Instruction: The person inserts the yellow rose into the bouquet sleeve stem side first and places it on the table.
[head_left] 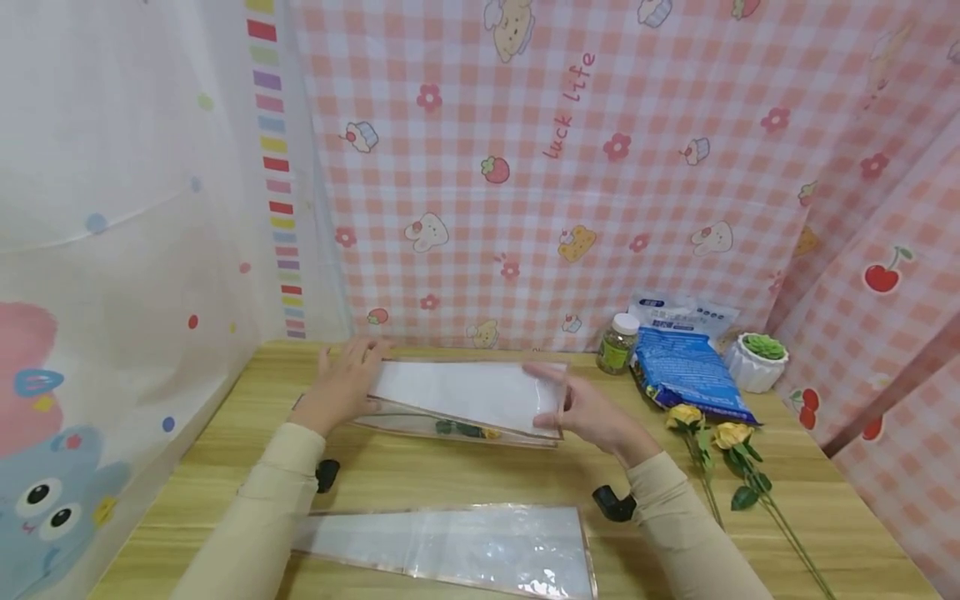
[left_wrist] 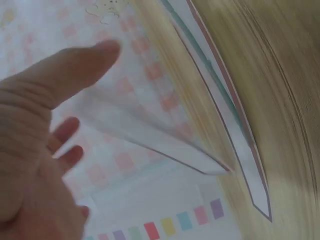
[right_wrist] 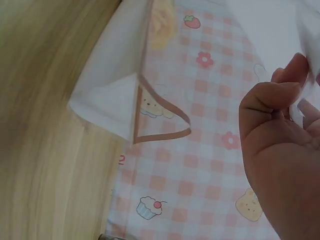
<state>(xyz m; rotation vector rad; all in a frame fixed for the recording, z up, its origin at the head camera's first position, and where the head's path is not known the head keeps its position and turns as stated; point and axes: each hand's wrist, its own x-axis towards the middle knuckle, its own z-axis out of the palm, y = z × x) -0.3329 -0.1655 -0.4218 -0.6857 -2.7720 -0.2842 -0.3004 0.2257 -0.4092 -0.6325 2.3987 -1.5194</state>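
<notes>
My right hand (head_left: 588, 412) pinches the wide end of an upper flower sleeve (head_left: 457, 387), white with a thin brownish border, between thumb and fingers. In the right wrist view, the thumb and fingertips (right_wrist: 295, 75) meet on the white sheet. Just under it lies a second flower sleeve (head_left: 405, 423), partly hidden, with a yellow rose (head_left: 489, 433) and its green leaves showing through. By the narrow end is my left hand (head_left: 345, 383); the left wrist view shows its thumb (left_wrist: 95, 60) stretched out and apart from the sleeve's pointed tip (left_wrist: 210, 167).
Another flower sleeve (head_left: 465, 546) lies flat at the front of the wooden table (head_left: 420, 483). To the right are two yellow roses (head_left: 731, 435), a blue packet (head_left: 690, 371), a white-capped jar (head_left: 618, 343) and a potted succulent (head_left: 757, 358). Black curved pieces (head_left: 615, 504) show beside the forearms.
</notes>
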